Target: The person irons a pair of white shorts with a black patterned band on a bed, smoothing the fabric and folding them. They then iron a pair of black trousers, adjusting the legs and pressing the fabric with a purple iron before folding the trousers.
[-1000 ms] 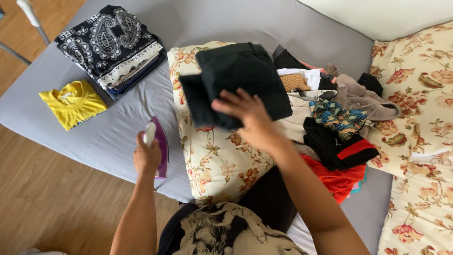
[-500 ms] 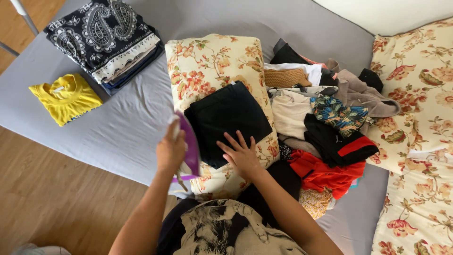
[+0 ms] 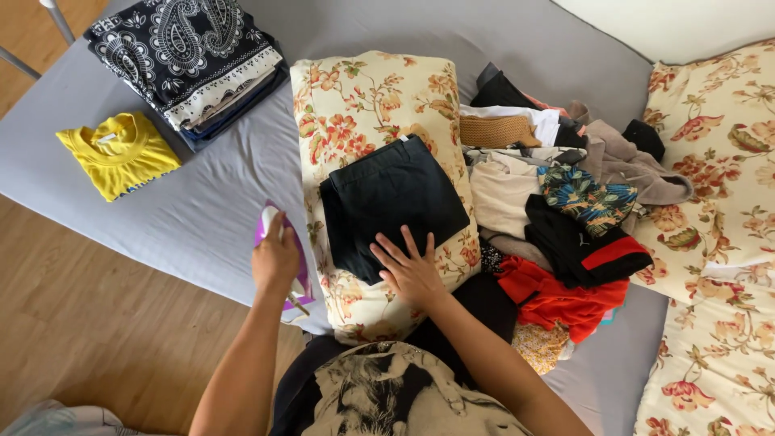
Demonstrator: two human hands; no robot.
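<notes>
Scene: a person leans over a bed (image 3: pixel 202 218) covered in a grey sheet, seen from above, with a wooden floor (image 3: pixel 89 331) along its near edge.
Left hand: the left hand (image 3: pixel 274 260) is closed around the handle of a purple and white iron (image 3: pixel 270 222), held just off the left edge of the floral cushion.
Right hand: the right hand (image 3: pixel 412 270) lies flat and open, fingers spread, pressing on the near edge of the black garment.
Black garment: the folded black garment (image 3: pixel 391 198) rests on the floral cushion (image 3: pixel 363 105), roughly at its middle, with the iron just beside it and not touching it.
Cushion: it lies lengthwise on the bed in front of the person, its cream cover printed with orange flowers.
Laundry heap: a loose pile of clothes (image 3: pixel 557 210) sits right of the cushion, touching it, with a tan knit piece, a blue patterned top, a black item with a red stripe and an orange-red cloth all tangled together.
Folded stack: a stack of folded clothes (image 3: pixel 190 64), topped by a black and white paisley piece, stands at the far left of the bed, well apart from the hands.
Yellow shirt: a folded yellow shirt (image 3: pixel 117 153) lies just beside that stack, nearer the bed's edge.
Right side: more floral bedding (image 3: pixel 718 202) runs along the right of the view.
</notes>
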